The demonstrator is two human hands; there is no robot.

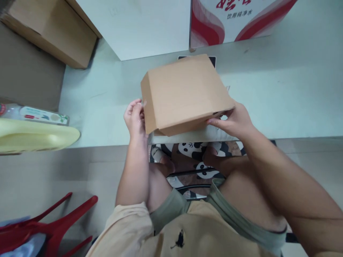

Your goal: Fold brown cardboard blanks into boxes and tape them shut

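A brown cardboard box (187, 92) is tilted above the front of the pale table, its lid flaps bent down along the left and front edges. My right hand (234, 119) grips its near right corner, thumb in front and the other fingers hidden behind. At the left flap is my left hand (136, 115), its fingers curled against the edge; whether they pinch the flap or something small there is hard to make out. Partly covered by the box, a dark flat item with a white border (212, 60) lies on the table.
Behind stand a white panel (144, 28) and a red-and-white water carton (230, 25). Larger cardboard boxes (53, 32) fill the back left. A yellow curved object (40, 135) and a plastic bottle (12, 111) sit at left. A red stool (53, 228) is on the floor.
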